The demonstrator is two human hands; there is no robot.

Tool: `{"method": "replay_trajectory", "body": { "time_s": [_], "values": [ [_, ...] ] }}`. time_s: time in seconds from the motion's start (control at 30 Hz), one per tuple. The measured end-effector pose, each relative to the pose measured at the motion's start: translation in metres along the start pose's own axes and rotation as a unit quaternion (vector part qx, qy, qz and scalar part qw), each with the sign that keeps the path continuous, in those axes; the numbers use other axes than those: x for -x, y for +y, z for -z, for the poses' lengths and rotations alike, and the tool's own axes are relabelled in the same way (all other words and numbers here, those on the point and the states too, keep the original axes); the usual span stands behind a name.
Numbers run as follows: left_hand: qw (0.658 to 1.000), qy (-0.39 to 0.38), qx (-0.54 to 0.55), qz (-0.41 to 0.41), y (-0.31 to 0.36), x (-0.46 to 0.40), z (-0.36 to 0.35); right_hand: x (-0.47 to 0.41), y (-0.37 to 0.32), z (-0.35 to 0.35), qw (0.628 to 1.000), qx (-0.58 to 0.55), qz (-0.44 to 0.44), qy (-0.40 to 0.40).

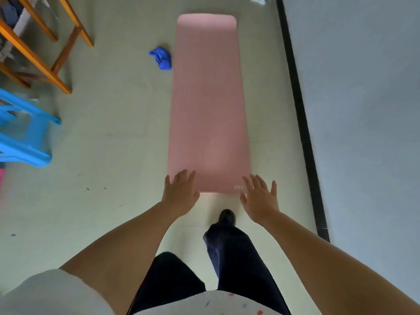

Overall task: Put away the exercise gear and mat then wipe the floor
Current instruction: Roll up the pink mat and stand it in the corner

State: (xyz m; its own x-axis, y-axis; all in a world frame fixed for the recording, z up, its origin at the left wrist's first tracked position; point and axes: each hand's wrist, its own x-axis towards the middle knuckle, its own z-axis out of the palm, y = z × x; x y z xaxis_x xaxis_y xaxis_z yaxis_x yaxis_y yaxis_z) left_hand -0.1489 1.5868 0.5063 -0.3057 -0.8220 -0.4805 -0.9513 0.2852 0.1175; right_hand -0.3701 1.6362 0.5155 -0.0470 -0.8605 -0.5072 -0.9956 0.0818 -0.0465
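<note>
I'm at the mat (208,105) step — it lies flat on the floor along the wall. My left hand (180,193) and right hand (260,197) reach, fingers spread, at its near corners; next, roll it — evenly.

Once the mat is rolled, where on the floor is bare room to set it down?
Bare floor lies between the pink mat and the blue stool, nearer than the blue cloth. A narrower strip runs between the mat and the black baseboard. The far left corner is crowded by wooden chair legs.
</note>
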Motion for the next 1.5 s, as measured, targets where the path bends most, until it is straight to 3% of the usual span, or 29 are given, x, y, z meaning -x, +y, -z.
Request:
{"method": "replay_trajectory", "body": {
  "time_s": [0.13,0.27,0.43,0.53,0.63,0.73,0.8,0.9,0.97,1.03,1.1,1.2,1.23,1.37,1.5],
  "values": [
    [1.000,-0.024,0.011,0.001,0.021,-0.061,-0.014,-0.070,0.028,-0.006,0.999,-0.003,0.011,-0.037],
    [0.999,-0.047,-0.014,-0.017,0.003,-0.153,-0.084,-0.171,0.037,-0.066,0.996,0.002,0.060,-0.067],
    [0.994,-0.101,-0.026,-0.037,-0.033,-0.300,-0.211,-0.325,0.049,-0.191,0.991,0.032,0.104,-0.078],
    [0.987,-0.147,0.035,-0.055,-0.036,-0.366,-0.305,-0.387,0.056,-0.285,0.978,0.017,0.125,-0.166],
    [0.968,-0.214,0.082,-0.105,-0.028,-0.403,-0.404,-0.419,0.062,-0.379,0.948,0.053,0.202,-0.240],
    [0.963,-0.159,-0.070,-0.207,-0.032,-0.426,-0.474,-0.440,0.069,-0.449,0.933,0.117,0.262,-0.217],
    [0.957,-0.113,-0.107,-0.244,-0.039,-0.437,-0.505,-0.450,0.078,-0.476,0.933,0.111,0.287,-0.189],
    [0.943,-0.121,-0.106,-0.290,-0.048,-0.459,-0.518,-0.466,0.088,-0.490,0.939,0.050,0.291,-0.174],
    [0.942,-0.189,-0.079,-0.266,-0.046,-0.470,-0.498,-0.479,0.083,-0.476,0.951,0.006,0.230,-0.207],
    [0.954,-0.192,-0.083,-0.214,-0.038,-0.475,-0.471,-0.496,0.078,-0.459,0.957,-0.054,0.161,-0.236],
    [0.968,-0.087,-0.126,-0.199,-0.030,-0.476,-0.455,-0.513,0.077,-0.442,0.955,-0.105,0.108,-0.257],
    [0.953,0.095,-0.161,-0.237,-0.026,-0.471,-0.461,-0.533,0.082,-0.428,0.956,-0.135,0.083,-0.248],
    [0.947,0.122,-0.155,-0.253,-0.027,-0.469,-0.467,-0.538,0.083,-0.426,0.956,-0.139,0.082,-0.244],
    [0.960,0.073,-0.158,-0.220,-0.032,-0.458,-0.498,-0.541,0.071,-0.427,0.956,-0.127,0.089,-0.250],
    [0.981,-0.102,-0.081,-0.141,-0.030,-0.453,-0.496,-0.527,0.055,-0.439,0.972,-0.034,0.117,-0.199]
  ]
}}
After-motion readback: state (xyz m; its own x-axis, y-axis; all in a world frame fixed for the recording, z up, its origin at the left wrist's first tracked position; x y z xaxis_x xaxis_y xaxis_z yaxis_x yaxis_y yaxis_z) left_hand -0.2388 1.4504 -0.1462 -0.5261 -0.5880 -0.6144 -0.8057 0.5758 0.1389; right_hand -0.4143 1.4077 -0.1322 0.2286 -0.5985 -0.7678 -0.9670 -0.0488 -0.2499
